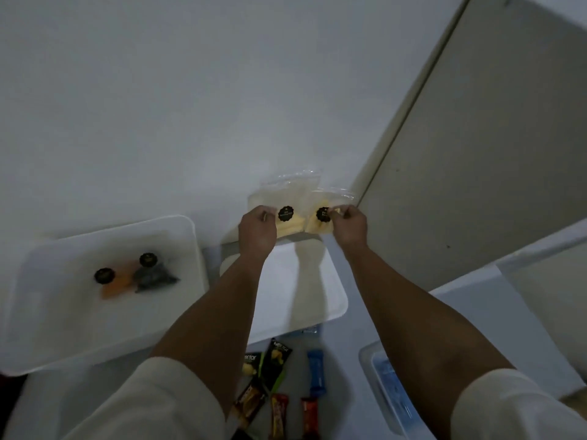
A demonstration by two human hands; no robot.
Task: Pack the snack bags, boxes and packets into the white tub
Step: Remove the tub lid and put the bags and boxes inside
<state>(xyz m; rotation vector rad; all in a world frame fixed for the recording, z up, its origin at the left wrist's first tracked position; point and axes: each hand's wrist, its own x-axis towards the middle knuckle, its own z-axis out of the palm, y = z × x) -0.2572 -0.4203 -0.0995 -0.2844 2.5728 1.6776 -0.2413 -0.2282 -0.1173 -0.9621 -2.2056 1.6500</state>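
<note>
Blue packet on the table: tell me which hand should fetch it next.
Probably neither yet: the left hand and right hand each hold a clear snack bag. Once freed, the right looks better placed; the blue packet lies nearer that forearm.

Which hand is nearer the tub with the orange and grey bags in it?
Left. The left hand holds a clear bag up just right of the tub; the right hand holds another bag farther right.

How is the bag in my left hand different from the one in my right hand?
The left bag stands higher and looks paler, its yellow pieces low down; the right bag sits lower and shows yellower throughout. The left hand grips its bag's left edge, the right hand pinches its bag's right side. Both are clear bags with a round black sticker.
</note>
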